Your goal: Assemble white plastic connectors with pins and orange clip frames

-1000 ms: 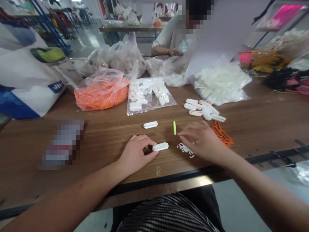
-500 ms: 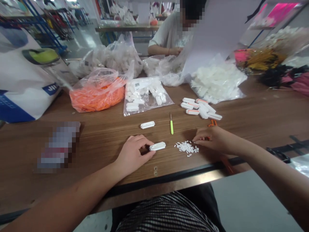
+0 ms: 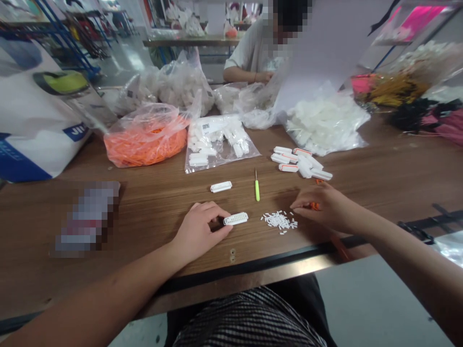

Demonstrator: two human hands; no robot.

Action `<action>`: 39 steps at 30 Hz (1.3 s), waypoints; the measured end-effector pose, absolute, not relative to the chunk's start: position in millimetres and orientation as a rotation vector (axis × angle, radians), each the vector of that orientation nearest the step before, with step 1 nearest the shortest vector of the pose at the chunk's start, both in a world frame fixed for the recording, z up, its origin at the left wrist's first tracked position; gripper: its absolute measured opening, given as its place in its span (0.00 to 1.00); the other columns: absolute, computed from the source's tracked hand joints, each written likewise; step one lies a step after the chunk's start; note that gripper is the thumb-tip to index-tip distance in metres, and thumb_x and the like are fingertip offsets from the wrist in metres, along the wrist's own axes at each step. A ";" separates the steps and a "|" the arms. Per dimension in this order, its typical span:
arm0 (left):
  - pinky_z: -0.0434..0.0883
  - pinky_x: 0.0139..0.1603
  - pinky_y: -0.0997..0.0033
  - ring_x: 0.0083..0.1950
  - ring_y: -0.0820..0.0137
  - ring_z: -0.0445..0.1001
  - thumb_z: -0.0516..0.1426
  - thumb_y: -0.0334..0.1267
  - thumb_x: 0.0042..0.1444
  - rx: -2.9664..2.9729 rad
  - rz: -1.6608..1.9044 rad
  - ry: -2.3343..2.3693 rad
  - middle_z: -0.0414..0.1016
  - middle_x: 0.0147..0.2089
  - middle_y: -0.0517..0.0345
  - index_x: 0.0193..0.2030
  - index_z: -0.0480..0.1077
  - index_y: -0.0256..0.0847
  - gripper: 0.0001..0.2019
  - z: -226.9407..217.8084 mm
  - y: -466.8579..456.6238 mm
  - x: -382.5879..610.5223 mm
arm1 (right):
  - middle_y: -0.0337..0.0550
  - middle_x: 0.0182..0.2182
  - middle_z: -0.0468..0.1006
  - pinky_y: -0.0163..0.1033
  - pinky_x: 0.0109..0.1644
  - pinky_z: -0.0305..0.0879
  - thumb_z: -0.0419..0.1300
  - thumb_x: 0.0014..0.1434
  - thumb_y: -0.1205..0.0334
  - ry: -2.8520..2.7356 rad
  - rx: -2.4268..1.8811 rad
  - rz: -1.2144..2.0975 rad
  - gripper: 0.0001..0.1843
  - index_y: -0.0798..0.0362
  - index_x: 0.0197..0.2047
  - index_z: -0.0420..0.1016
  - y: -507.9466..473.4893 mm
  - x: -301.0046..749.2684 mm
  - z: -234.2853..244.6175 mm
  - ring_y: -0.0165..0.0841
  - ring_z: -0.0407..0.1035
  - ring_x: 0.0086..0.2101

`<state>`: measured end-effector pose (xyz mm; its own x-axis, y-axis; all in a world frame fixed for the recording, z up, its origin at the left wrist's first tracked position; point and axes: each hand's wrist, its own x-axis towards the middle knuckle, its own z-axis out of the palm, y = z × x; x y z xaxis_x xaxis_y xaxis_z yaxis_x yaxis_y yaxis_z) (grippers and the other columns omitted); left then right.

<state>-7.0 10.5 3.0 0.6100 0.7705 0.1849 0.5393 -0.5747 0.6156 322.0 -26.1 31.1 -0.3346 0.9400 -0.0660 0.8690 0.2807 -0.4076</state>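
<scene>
My left hand (image 3: 202, 229) pinches a white connector housing (image 3: 236, 219) by its left end, with rows of small holes facing up. My right hand (image 3: 321, 205) hovers at the right edge of a heap of tiny white plugs (image 3: 279, 220). Its thumb and fingertips are closed together; whatever they hold is too small to make out. Orange plastic pieces (image 3: 314, 206) show beneath that hand, partly covered by it. A second white housing (image 3: 221, 186) lies beyond my left hand. Between the hands, farther off, is a pick with a yellow-green handle (image 3: 257, 190).
Several white housings (image 3: 288, 167), some with orange strips, are piled at right. Behind lie a bag of white housings (image 3: 198, 161), a bag of orange parts (image 3: 144, 140) and a bag of whitish parts (image 3: 325, 118). A blurred flat object (image 3: 87, 217) rests at left. A person (image 3: 246, 58) sits opposite.
My right hand has shifted slightly, its fingers drawing closer together and more orange showing under the palm. The left hand and its connector housing stay in place.
</scene>
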 end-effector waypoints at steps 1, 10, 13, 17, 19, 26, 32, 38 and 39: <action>0.63 0.42 0.63 0.34 0.69 0.72 0.62 0.37 0.54 2.328 0.603 1.035 0.76 0.32 0.62 0.36 0.74 0.44 0.03 3.1 10.6 -7.0 | 0.41 0.29 0.80 0.42 0.40 0.65 0.57 0.59 0.59 -2.412 -1.604 0.562 0.11 0.48 0.30 0.80 -24.9 322.1 31.0 0.35 0.72 0.32; 0.63 0.43 0.62 0.36 0.68 0.73 0.62 0.37 0.54 2.312 0.592 1.041 0.76 0.34 0.62 0.37 0.74 0.44 0.04 1.8 10.1 -7.6 | 0.42 0.30 0.79 0.44 0.42 0.61 0.56 0.62 0.60 -2.501 -1.524 0.576 0.12 0.47 0.31 0.80 -22.4 322.6 23.9 0.36 0.71 0.34; 0.63 0.43 0.62 0.35 0.69 0.72 0.62 0.37 0.54 2.302 0.598 1.043 0.75 0.33 0.62 0.36 0.75 0.44 0.03 2.3 9.4 -6.5 | 0.41 0.29 0.79 0.45 0.41 0.60 0.57 0.60 0.61 -2.522 -1.567 0.488 0.10 0.47 0.30 0.80 -23.3 323.2 22.9 0.36 0.71 0.33; 0.62 0.42 0.63 0.34 0.69 0.72 0.62 0.37 0.54 2.283 0.618 1.036 0.75 0.32 0.62 0.36 0.75 0.44 0.03 3.3 8.2 -5.2 | 0.39 0.26 0.78 0.45 0.41 0.58 0.57 0.60 0.61 -2.564 -1.583 0.387 0.12 0.47 0.26 0.76 -25.4 323.1 21.9 0.36 0.70 0.31; 0.62 0.42 0.63 0.34 0.69 0.72 0.62 0.37 0.53 2.278 0.615 1.044 0.75 0.32 0.62 0.36 0.75 0.44 0.03 3.6 8.0 -4.8 | 0.39 0.26 0.78 0.45 0.41 0.59 0.57 0.59 0.61 -2.520 -1.621 0.397 0.11 0.48 0.26 0.75 -26.8 319.9 24.7 0.36 0.70 0.30; 0.62 0.42 0.64 0.33 0.70 0.72 0.63 0.36 0.52 2.276 0.618 1.049 0.74 0.31 0.63 0.36 0.75 0.43 0.04 4.6 7.2 -3.3 | 0.39 0.30 0.79 0.43 0.44 0.60 0.58 0.62 0.59 -2.240 -1.392 0.608 0.09 0.49 0.31 0.75 -28.0 254.6 43.9 0.33 0.72 0.32; 0.61 0.42 0.65 0.34 0.70 0.72 0.62 0.38 0.54 2.296 0.655 1.028 0.74 0.31 0.63 0.35 0.74 0.43 0.04 2.6 6.5 -4.3 | 0.37 0.29 0.78 0.42 0.45 0.57 0.59 0.61 0.65 -2.259 -1.200 0.601 0.06 0.50 0.32 0.74 -16.6 199.3 30.0 0.32 0.70 0.33; 0.61 0.41 0.65 0.34 0.70 0.72 0.62 0.37 0.54 2.316 0.667 1.015 0.74 0.31 0.63 0.35 0.74 0.42 0.03 1.5 6.2 -4.5 | 0.39 0.27 0.76 0.41 0.43 0.55 0.58 0.61 0.67 -2.336 -1.235 0.485 0.07 0.53 0.31 0.74 -14.0 195.8 26.3 0.32 0.67 0.32; 0.61 0.41 0.65 0.34 0.70 0.72 0.62 0.37 0.54 2.318 0.664 1.017 0.73 0.30 0.63 0.35 0.74 0.42 0.03 1.5 6.1 -4.5 | 0.39 0.27 0.76 0.42 0.43 0.55 0.58 0.62 0.67 -2.354 -1.229 0.466 0.08 0.53 0.31 0.74 -14.5 195.6 27.0 0.32 0.67 0.32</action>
<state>-4.5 6.1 1.5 0.5983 0.7692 0.2243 0.5151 -0.5837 0.6277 195.6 -14.5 27.0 -0.5072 0.8315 0.2267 0.6825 0.5481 -0.4835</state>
